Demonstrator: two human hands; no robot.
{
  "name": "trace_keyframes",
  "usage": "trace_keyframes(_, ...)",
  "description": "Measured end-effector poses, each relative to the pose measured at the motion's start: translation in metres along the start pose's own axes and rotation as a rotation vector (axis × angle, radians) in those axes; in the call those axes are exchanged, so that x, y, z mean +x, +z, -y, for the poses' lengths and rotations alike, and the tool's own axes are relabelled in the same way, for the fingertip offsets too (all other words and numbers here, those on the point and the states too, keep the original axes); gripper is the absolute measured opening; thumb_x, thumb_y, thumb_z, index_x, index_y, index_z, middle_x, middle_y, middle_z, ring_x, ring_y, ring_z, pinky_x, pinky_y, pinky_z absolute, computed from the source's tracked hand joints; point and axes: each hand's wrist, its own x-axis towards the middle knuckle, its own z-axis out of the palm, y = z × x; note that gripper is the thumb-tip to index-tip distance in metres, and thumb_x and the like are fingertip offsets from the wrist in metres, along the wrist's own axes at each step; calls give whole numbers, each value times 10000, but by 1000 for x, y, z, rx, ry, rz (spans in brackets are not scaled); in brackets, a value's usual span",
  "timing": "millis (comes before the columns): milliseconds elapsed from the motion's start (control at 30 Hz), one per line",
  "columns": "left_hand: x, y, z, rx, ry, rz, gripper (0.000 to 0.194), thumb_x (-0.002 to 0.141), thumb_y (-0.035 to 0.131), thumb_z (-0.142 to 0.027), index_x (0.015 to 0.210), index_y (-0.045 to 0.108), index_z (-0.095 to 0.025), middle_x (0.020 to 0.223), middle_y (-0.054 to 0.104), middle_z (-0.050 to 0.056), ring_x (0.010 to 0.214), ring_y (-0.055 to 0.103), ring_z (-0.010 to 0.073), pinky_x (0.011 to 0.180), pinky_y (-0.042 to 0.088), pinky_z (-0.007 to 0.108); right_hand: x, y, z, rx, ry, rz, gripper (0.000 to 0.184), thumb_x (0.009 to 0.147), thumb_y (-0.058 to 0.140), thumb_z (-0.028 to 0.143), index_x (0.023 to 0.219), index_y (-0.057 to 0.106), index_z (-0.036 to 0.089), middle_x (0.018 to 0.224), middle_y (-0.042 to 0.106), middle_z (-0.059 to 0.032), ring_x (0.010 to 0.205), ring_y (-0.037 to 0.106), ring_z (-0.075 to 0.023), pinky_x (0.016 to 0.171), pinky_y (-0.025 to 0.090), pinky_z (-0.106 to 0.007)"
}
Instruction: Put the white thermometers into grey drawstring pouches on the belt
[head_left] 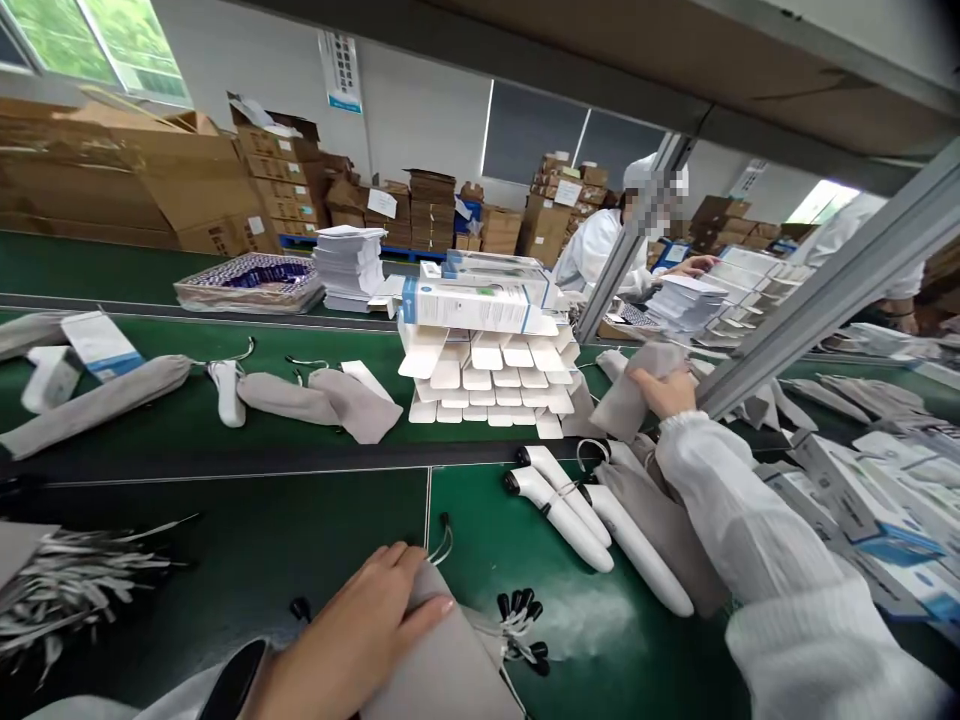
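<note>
My left hand [367,625] is closed around the left edge of a grey drawstring pouch [450,660], its thumb lying across the cloth. Beside that pouch is a bunch of white cords with black toggles [523,625]. Farther off, my right hand [670,390] reaches across the bench and pinches another grey pouch [626,395]. Nearer than this hand lie white handheld devices with black ends [562,515], and one more white device [637,550] rests against grey cloth [675,520]. My right fingertips are partly hidden by the pouch.
White cartons [480,305] with flaps out are stacked ahead. Filled pouches [289,398] lie along the green belt on the left. A slanted metal post [825,290] stands close to my right arm. Boxes [862,500] pile at right. A co-worker [600,250] in white is beyond.
</note>
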Motion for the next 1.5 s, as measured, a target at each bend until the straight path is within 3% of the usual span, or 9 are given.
trace_keyframes(100, -6, -3, 6, -87, 6, -6, 393, 772, 455, -403, 1115, 486, -214, 1156, 474, 75, 1101, 398, 269, 854, 376, 342, -12, 14, 7, -282, -52, 48, 552, 635, 553, 416, 1092, 484, 114, 1085, 498, -193, 1001, 453, -356, 766, 354, -496)
trace_keyframes(267, -28, -19, 8, -187, 72, -71, 331, 762, 464, -237, 1089, 460, -291, 1095, 461, 1, 988, 462, 173, 804, 376, 236, -117, 37, 35, -417, -758, 450, 353, 776, 439, 376, 1076, 520, 210, 871, 604, -71, 820, 546, -213, 655, 420, -295)
trace_keyframes(367, -39, -24, 14, -157, -22, -158, 178, 735, 467, -192, 902, 499, -244, 864, 490, -16, 763, 499, 133, 667, 383, 212, -159, 53, 42, -603, -913, 481, 335, 756, 503, 289, 1067, 551, 174, 790, 621, -82, 805, 547, -236, 651, 413, -300)
trace_keyframes(467, -45, -24, 23, -144, -116, -190, 72, 717, 469, -185, 780, 459, -218, 762, 482, -29, 696, 478, 130, 600, 356, 211, -170, 69, 42, -666, -932, 451, 356, 762, 512, 227, 1110, 534, 161, 755, 621, -76, 763, 558, -218, 674, 399, -304)
trace_keyframes(833, -61, -10, 65, -214, -173, -93, 214, 692, 506, -228, 904, 478, -221, 939, 507, 4, 887, 457, 171, 724, 364, 244, -189, 80, 60, -716, -919, 296, 325, 786, 487, 222, 1108, 536, 226, 739, 620, -59, 741, 550, -208, 628, 300, -311)
trace_keyframes(1067, -60, -13, 71, -242, -133, -162, 57, 698, 476, -191, 753, 491, -189, 757, 530, -11, 724, 501, 151, 613, 373, 235, -195, 85, 68, -693, -957, 251, 301, 802, 448, 204, 1088, 542, 209, 725, 612, -77, 741, 531, -209, 620, 296, -308)
trace_keyframes(1233, -65, 1, 68, -248, -125, -306, 53, 748, 428, -173, 737, 478, -186, 812, 510, 2, 676, 493, 135, 598, 367, 238, -195, 89, 66, -703, -972, 263, 320, 806, 444, 217, 1118, 516, 208, 736, 604, -76, 727, 528, -205, 617, 292, -303)
trace_keyframes(1367, -68, 12, 66, -327, -138, -233, 61, 763, 452, -218, 715, 456, -181, 724, 489, -8, 685, 471, 143, 610, 360, 236, -196, 94, 65, -727, -967, 244, 322, 830, 405, 228, 1133, 511, 203, 733, 596, -77, 705, 530, -198, 606, 289, -302)
trace_keyframes(1500, -67, 12, 65, -394, -134, -125, 217, 712, 561, -343, 715, 419, -179, 777, 458, -8, 743, 447, 153, 643, 355, 237, -197, 98, 65, -706, -950, 234, 328, 832, 402, 231, 1141, 509, 202, 714, 586, -73, 684, 526, -199, 600, 289, -306)
